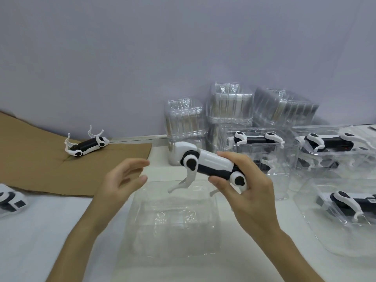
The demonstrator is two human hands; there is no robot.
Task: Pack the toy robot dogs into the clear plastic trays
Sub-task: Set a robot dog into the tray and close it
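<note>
My right hand (247,188) grips a white-and-black toy robot dog (205,162) by its rear half, holding it in the air with its legs hanging down. Below it lies an empty clear plastic tray (175,222) on the white table. My left hand (122,180) hovers open to the left of the dog, fingers spread, touching nothing. Another dog (87,145) lies on its back on the cardboard at the left. A third dog (10,200) is cut off at the left edge.
Stacks of empty clear trays (230,106) stand against the wall behind. At the right, packed trays (264,143) hold dogs, and another filled tray (343,206) sits at the near right. A brown cardboard sheet (40,163) covers the table's left.
</note>
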